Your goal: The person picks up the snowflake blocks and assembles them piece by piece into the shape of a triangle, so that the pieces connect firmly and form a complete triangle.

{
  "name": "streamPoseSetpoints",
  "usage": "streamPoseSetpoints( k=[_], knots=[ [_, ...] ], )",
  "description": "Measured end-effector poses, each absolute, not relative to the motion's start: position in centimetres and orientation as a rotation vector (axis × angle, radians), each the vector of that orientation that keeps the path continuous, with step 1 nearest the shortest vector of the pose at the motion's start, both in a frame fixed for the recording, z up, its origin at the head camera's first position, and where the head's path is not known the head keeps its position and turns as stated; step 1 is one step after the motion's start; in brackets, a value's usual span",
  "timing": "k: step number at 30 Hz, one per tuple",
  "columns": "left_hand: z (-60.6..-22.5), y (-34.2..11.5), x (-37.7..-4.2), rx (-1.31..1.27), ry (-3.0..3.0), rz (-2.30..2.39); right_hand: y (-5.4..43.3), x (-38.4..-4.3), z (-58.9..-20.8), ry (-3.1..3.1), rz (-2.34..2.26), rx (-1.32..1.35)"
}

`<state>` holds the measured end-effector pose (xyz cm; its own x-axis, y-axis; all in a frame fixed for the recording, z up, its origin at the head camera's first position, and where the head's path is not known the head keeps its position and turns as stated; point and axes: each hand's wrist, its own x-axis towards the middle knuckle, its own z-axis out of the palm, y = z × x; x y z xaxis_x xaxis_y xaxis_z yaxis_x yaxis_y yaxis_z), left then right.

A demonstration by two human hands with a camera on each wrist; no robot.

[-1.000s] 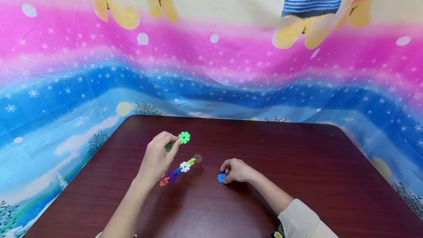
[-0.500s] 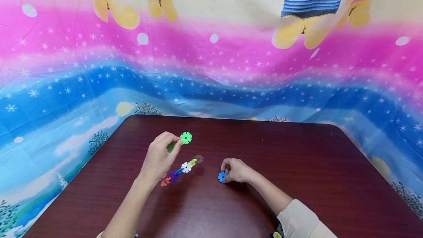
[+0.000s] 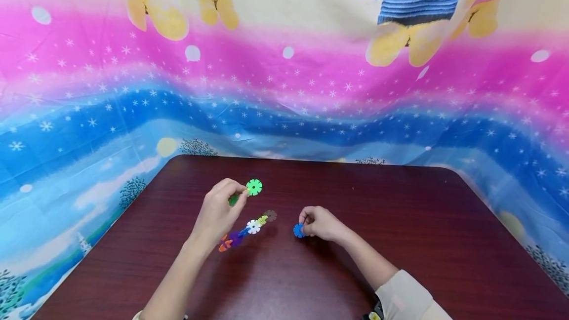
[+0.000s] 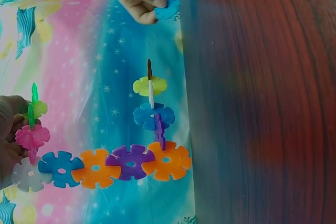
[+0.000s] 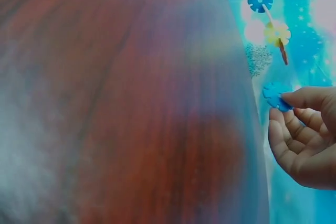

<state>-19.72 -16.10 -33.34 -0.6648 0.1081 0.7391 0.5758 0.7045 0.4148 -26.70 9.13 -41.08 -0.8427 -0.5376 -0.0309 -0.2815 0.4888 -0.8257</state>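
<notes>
My left hand (image 3: 218, 210) pinches a linked chain of slotted snowflake discs near one end, where a green disc (image 3: 255, 183) sticks out past the fingertips. From there the chain hangs down and bends into a U; its lower run shows in the left wrist view as blue, orange and purple discs (image 4: 131, 171). The far arm rises through a white disc (image 3: 251, 229) to a brown disc (image 3: 270, 216) at its free end. My right hand (image 3: 324, 223) holds a single blue snowflake disc (image 3: 297, 231) between thumb and fingers, right of the brown disc and apart from it.
Both hands are over a dark red-brown wooden table (image 3: 400, 221). Behind it and along its sides hangs a printed curtain (image 3: 284, 88) with bears and snowflakes.
My left hand has drifted slightly right, bringing the chain along. The right hand has lifted the blue disc a little and turned it somewhat.
</notes>
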Motion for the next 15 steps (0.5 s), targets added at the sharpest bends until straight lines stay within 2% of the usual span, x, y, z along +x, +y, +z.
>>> streamPoseSetpoints(
  k=[8,15],
  knots=[
    [-33.6,-15.2,-19.6,-0.544,-2.252,-0.79,9.1,-26.5,-40.0,2.518,-1.468,-0.618],
    [-34.0,-14.3,-19.5,-0.585,-2.283,-0.792,8.2,-24.7,-37.0,2.447,-1.753,-0.575]
  ],
)
